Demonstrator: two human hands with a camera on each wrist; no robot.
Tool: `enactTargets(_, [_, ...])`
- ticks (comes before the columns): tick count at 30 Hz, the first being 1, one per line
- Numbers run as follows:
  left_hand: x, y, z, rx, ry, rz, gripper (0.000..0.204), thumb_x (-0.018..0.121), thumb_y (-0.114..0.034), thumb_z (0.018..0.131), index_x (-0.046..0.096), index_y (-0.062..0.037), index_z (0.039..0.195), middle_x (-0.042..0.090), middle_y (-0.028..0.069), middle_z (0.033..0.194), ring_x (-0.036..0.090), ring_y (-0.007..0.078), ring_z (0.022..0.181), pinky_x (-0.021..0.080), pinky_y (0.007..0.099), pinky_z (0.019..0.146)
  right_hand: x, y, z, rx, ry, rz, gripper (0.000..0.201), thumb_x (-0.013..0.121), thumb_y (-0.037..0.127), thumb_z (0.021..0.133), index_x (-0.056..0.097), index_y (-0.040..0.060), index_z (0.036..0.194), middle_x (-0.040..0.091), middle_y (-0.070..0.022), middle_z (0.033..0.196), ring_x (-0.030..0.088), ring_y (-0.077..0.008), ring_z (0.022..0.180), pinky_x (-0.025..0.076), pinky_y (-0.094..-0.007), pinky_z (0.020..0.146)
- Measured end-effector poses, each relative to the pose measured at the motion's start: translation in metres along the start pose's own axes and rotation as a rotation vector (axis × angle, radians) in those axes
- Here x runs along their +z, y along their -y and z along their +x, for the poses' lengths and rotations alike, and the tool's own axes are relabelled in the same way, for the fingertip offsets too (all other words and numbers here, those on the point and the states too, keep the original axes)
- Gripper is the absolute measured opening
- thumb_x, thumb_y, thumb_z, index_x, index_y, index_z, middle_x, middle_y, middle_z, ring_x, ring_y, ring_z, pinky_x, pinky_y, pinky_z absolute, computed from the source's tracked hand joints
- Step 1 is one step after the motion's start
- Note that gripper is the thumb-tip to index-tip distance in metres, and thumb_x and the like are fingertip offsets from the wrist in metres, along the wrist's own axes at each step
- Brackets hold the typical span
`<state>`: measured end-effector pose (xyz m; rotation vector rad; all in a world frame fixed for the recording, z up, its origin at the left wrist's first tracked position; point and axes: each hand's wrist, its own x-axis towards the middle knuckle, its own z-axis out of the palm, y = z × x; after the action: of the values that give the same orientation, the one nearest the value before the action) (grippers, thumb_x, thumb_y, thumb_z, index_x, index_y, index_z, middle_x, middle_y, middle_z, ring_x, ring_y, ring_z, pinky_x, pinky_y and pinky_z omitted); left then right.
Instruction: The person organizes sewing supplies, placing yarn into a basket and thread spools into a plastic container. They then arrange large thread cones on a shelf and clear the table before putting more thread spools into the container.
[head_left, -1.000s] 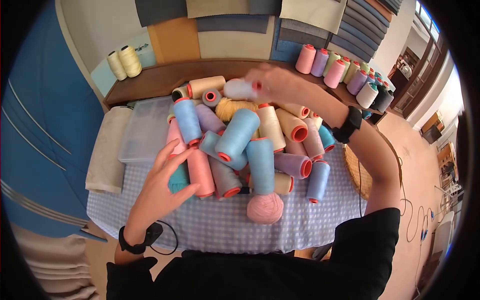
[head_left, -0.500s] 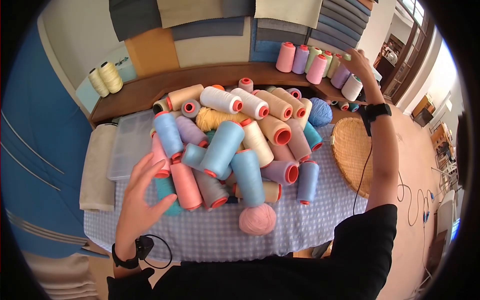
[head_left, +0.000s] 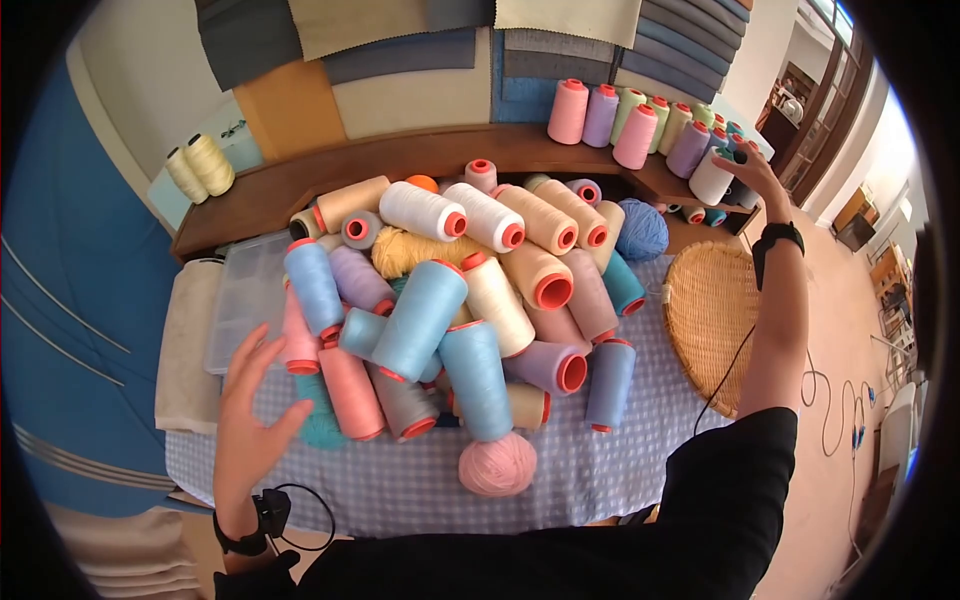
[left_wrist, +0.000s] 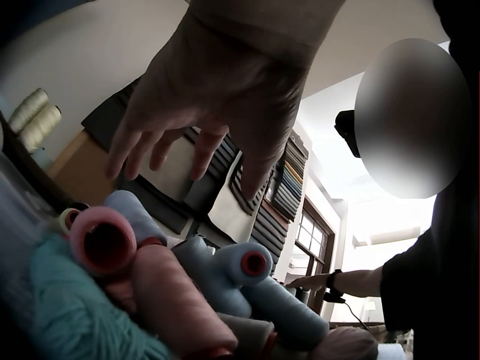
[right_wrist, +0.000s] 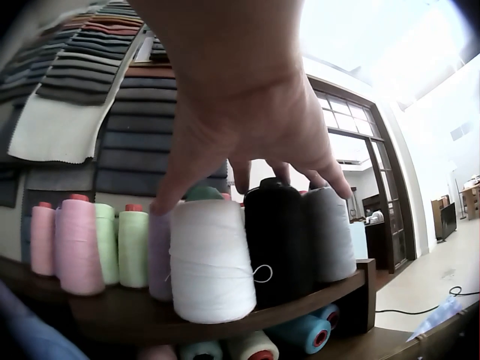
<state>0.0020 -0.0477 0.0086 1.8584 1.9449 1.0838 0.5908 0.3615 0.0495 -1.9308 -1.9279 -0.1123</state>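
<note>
My right hand is over the shelf at the right, fingers spread above a white thread cone with a green top. In the right wrist view, its thumb comes down beside that cone's upper left. The other fingertips hang around the tops of a black cone and a grey cone. My left hand hovers with straight, parted fingers at the left of the piled thread cones, holding nothing. Closest to it are pink cones and a teal yarn ball.
Blue, white, beige and purple cones heap on the checked tablecloth. A pink yarn ball lies in front, a blue one behind. A woven basket stands right, a clear plastic box left. Pastel cones line the wooden shelf.
My right hand has left the white cone on top of the heap and moved right to the shelf's end, then slightly lower over the cones there. My left hand stays spread at the left.
</note>
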Motion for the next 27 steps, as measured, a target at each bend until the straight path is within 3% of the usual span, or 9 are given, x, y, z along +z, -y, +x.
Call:
enactTargets(6, [0.003,0.001,0.001,-0.008,-0.004,0.023,0.061,0.07,-0.006,0.066,0.051,-0.0062,0.124,0.041,0.017,0.135,0.043,0.0315,0.123,0.035,0.0389,0.1,0.004,0.013,0.0,0.028,-0.024,-0.187,0.079,0.069,0.06,0.065,0.058,0.0013,0.116,0.043,-0.0224,0.133,0.036,-0.0338,0.127,0.033,-0.0386,0.102])
enactTargets(10, [0.003,0.0,-0.001,-0.023,-0.003,-0.007,0.06,0.07,-0.006,0.068,0.051,-0.0074,0.124,0.041,0.0169,0.135,0.044,0.031,0.121,0.037,0.0384,0.097,0.008,0.002,0.008,0.025,0.025,-0.222,0.085,0.072,0.055,0.063,0.05,0.0026,0.126,0.04,-0.0212,0.137,0.04,-0.0328,0.125,0.043,-0.0422,0.093])
enactTargets(14, [0.003,0.002,-0.003,-0.003,-0.002,-0.045,0.06,0.07,-0.007,0.068,0.051,-0.0086,0.124,0.041,0.0167,0.135,0.044,0.0306,0.121,0.039,0.038,0.095,-0.017,0.043,-0.023,0.16,0.185,-0.076,0.089,0.074,0.052,0.062,0.044,0.0053,0.132,0.032,-0.0179,0.143,0.041,-0.0324,0.125,0.05,-0.049,0.08])
enactTargets(16, [0.001,0.002,-0.005,-0.003,-0.011,-0.052,0.06,0.07,-0.007,0.068,0.051,-0.0086,0.124,0.041,0.0166,0.135,0.044,0.0307,0.121,0.039,0.038,0.095,-0.023,0.049,-0.025,0.142,0.192,-0.125,0.083,0.073,0.051,0.063,0.048,0.0044,0.128,0.036,-0.018,0.14,0.041,-0.0318,0.125,0.05,-0.0433,0.083])
enactTargets(18, [-0.002,0.003,-0.006,-0.004,-0.019,-0.056,0.06,0.071,-0.007,0.068,0.052,-0.0086,0.124,0.04,0.0165,0.135,0.044,0.0309,0.121,0.039,0.038,0.096,-0.016,0.024,-0.008,-0.078,0.136,-0.318,0.077,0.073,0.049,0.065,0.053,0.0013,0.121,0.048,-0.0196,0.129,0.048,-0.0308,0.118,0.047,-0.0375,0.084])
enactTargets(19, [-0.002,0.005,-0.007,0.013,-0.019,-0.035,0.06,0.071,-0.007,0.068,0.052,-0.0084,0.124,0.04,0.0164,0.136,0.044,0.0309,0.121,0.039,0.0383,0.096,-0.031,0.042,-0.015,-0.139,0.201,-0.283,0.077,0.071,0.053,0.064,0.055,-0.0022,0.117,0.059,-0.0207,0.109,0.058,-0.0281,0.101,0.046,-0.0361,0.083])
enactTargets(22, [-0.003,0.004,-0.007,0.034,-0.006,-0.02,0.06,0.071,-0.008,0.068,0.052,-0.0078,0.124,0.04,0.0162,0.136,0.044,0.0306,0.121,0.039,0.0387,0.096,-0.063,0.084,-0.037,-0.169,0.269,-0.11,0.08,0.069,0.055,0.066,0.054,-0.0031,0.119,0.061,-0.0213,0.105,0.059,-0.0249,0.099,0.045,-0.035,0.083])
enactTargets(24, [-0.001,0.0,-0.009,0.032,0.005,-0.026,0.059,0.071,-0.008,0.068,0.052,-0.0073,0.124,0.04,0.0161,0.135,0.044,0.0303,0.121,0.039,0.0389,0.096,-0.078,0.102,-0.053,-0.287,0.147,-0.074,0.063,0.064,0.047,0.076,0.055,-0.0031,0.114,0.059,-0.0163,0.104,0.054,-0.0207,0.098,0.041,-0.0317,0.085])
enactTargets(27, [0.003,-0.007,-0.007,0.061,0.005,-0.083,0.06,0.072,-0.009,0.068,0.052,-0.007,0.124,0.043,0.0151,0.134,0.047,0.0289,0.118,0.041,0.0375,0.093,-0.104,0.157,-0.102,-0.362,0.199,0.092,0.07,0.063,0.052,0.073,0.051,-0.0003,0.118,0.057,-0.0138,0.109,0.053,-0.0222,0.101,0.04,-0.0321,0.087])
